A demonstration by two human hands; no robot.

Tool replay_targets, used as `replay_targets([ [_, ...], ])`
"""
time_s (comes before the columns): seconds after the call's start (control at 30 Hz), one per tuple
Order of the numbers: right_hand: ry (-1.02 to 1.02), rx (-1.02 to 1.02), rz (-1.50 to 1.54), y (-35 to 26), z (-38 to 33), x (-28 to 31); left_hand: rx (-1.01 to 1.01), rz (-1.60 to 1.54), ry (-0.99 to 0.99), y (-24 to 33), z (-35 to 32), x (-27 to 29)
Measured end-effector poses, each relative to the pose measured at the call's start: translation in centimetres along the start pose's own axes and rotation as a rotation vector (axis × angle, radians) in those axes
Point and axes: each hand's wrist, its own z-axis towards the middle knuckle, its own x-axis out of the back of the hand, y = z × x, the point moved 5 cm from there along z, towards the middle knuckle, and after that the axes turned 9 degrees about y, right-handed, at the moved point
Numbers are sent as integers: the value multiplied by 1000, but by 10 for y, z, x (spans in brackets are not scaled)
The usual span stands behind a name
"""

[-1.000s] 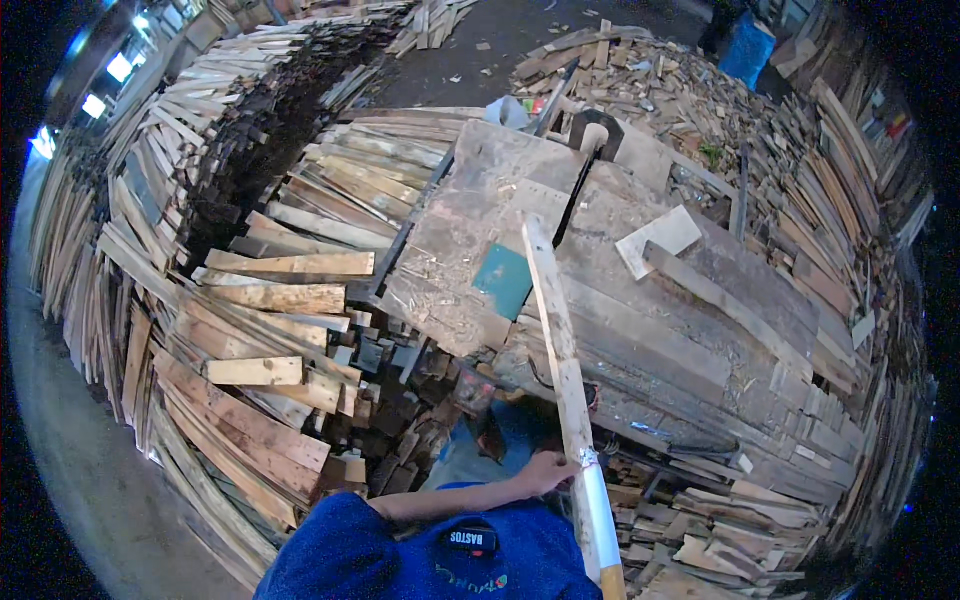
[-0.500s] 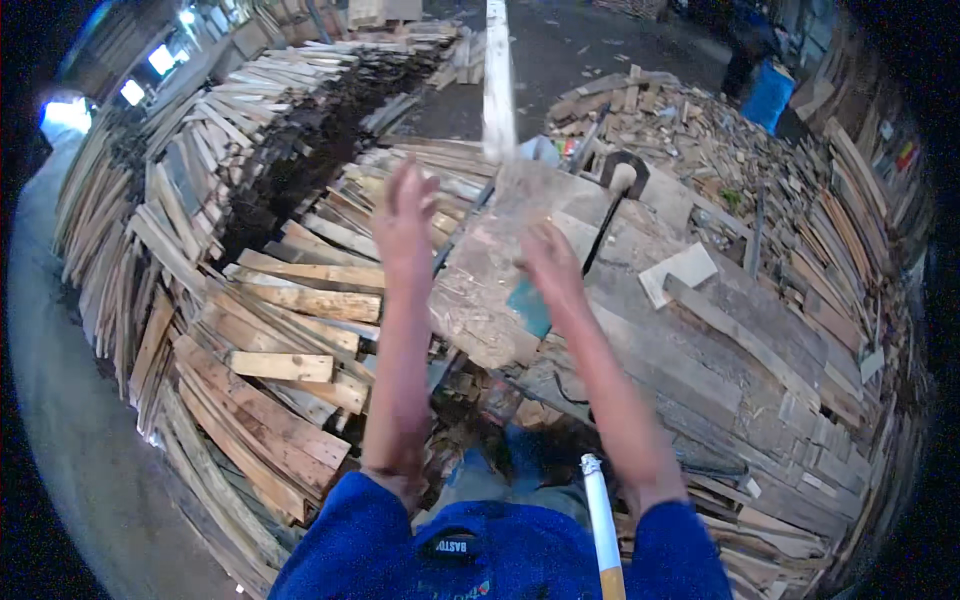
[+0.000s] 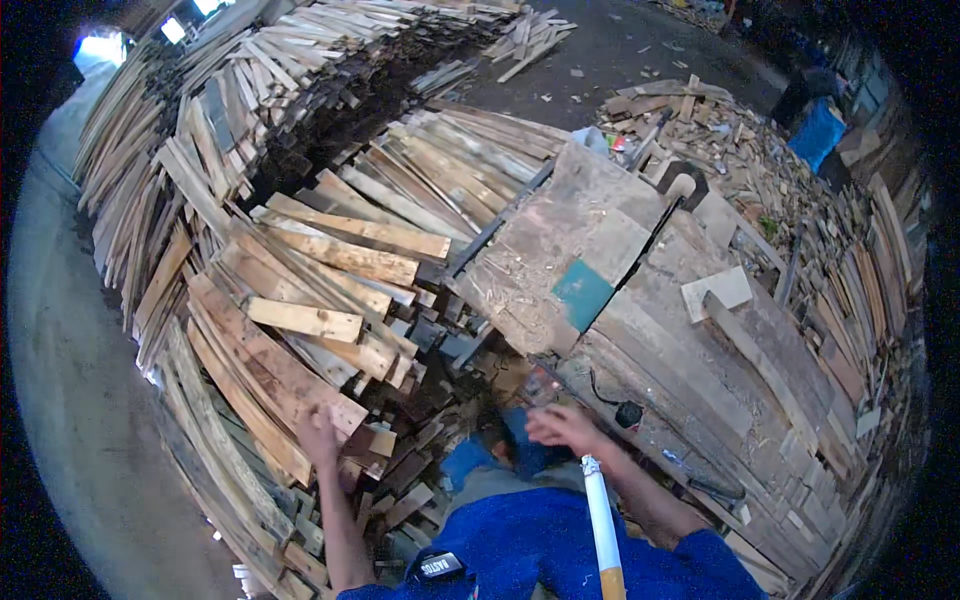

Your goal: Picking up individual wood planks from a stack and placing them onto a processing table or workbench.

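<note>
My left hand (image 3: 318,437) is at the near end of a reddish-brown wooden plank (image 3: 275,350), on the stack to my left. Its fingers look loosely stretched over the plank's end, not wrapped round it. In front of my belly, my right hand (image 3: 565,430) hangs in the air with fingers apart and nothing in them. It is beside the near edge of a worn wooden worktable (image 3: 520,250), which has a dark slit and a teal patch (image 3: 583,294). A short pale plank (image 3: 305,319) lies on the stack beyond my left hand.
More planks (image 3: 460,170) fan out left of the table, with a long stack (image 3: 290,60) behind. Offcuts (image 3: 690,125) are heaped at the far right. On the table lie a pale board piece (image 3: 717,292) and a long strip (image 3: 765,365). A lit cigarette (image 3: 602,530) juts into the foreground.
Both hands have come back from over the table, the left down to the plank stack, the right toward my belly. The long white board beyond the table is gone from view. The view has shifted left.
</note>
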Motion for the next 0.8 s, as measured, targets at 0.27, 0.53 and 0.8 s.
replay_targets([
  [0.27, 172, 18, -145, 103, 5, 29, 47, 302, 263, -83, 46, -6],
  [0.53, 205, -70, -183, 135, 26, 19, 342, 519, -216, -91, 20, -85],
  [0.8, 142, -100, -229, 120, 42, -11, 383, 593, -175, -111, 9, -64],
])
